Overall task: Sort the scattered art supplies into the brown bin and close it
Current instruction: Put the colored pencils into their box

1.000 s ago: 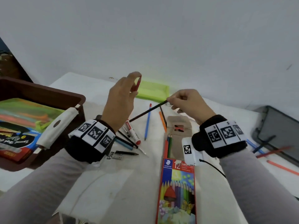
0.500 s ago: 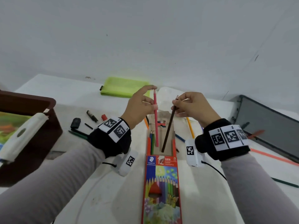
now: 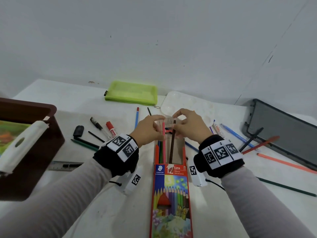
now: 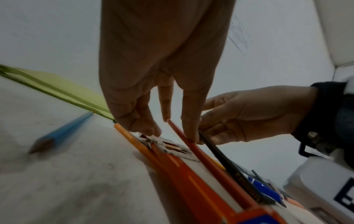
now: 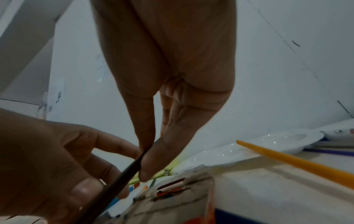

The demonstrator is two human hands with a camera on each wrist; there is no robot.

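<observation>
**Two pencils going into the open pencil box**

Nearest, flat on the white tabletop [image 3: 106,208]: a coloured-pencil box [image 3: 171,194], printed lid end closest, open tray end pointing away, a few pencils already lying along its left side. Just beyond, over the open end: left hand [image 3: 148,131] pinching the top of a red pencil [image 3: 163,134] between thumb and fingertips, tip down inside the tray. Beside it, almost touching: right hand [image 3: 190,127] pinching a dark brown pencil [image 3: 172,143] the same way, lower end also resting in the tray; pinch between thumb and forefinger plain in the right wrist view [image 5: 122,174]. In the left wrist view, red pencil [image 4: 191,145] and dark one side by side above the orange box edge.

To the left, at the tabletop's edge: brown bin [image 3: 34,152], open, coloured packets inside, a white handle across its rim. Between bin and box: a metal ruler [image 3: 65,165], green pencil, black pens, a red marker [image 3: 111,128]. To the right: loose blue, orange and green pencils, and a grey lid [image 3: 283,134] lying on the tabletop. Farther back: a blue pencil [image 3: 136,117], a white paint palette [image 3: 187,103], and a lime-green pouch [image 3: 132,92] against the wall.
</observation>
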